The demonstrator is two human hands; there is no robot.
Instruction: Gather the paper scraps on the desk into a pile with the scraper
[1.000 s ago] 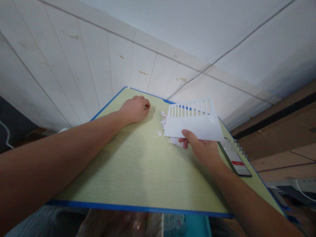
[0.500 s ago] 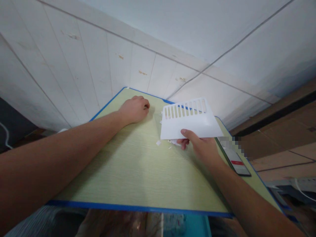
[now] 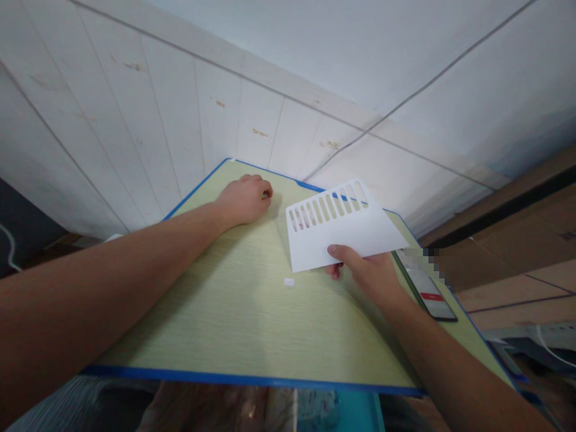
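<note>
My right hand (image 3: 360, 267) pinches the near edge of a white slotted panel (image 3: 344, 240), thumb on top and fingers underneath. The panel is thin and stiff-looking, with a row of long slots along its far side, and is held tilted over the table. Through its left slots some whitish and reddish bits show. A small white scrap (image 3: 289, 282) lies just in front of its near left corner. My left hand (image 3: 246, 199) rests on the far left of the tabletop with fingers curled in; the inside of the fist is hidden.
The pale table (image 3: 216, 318) has a blue edge and stands against a white plank wall (image 3: 175, 108). A phone (image 3: 429, 288) lies at the table's right side, near my right forearm. A grey cable (image 3: 405, 102) runs down the wall. Below the front edge is a teal container (image 3: 362, 411).
My right hand has tilted the panel, its left end swinging toward me over the scraps. The small white scrap has shifted nearer to me. My left hand has stayed still.
</note>
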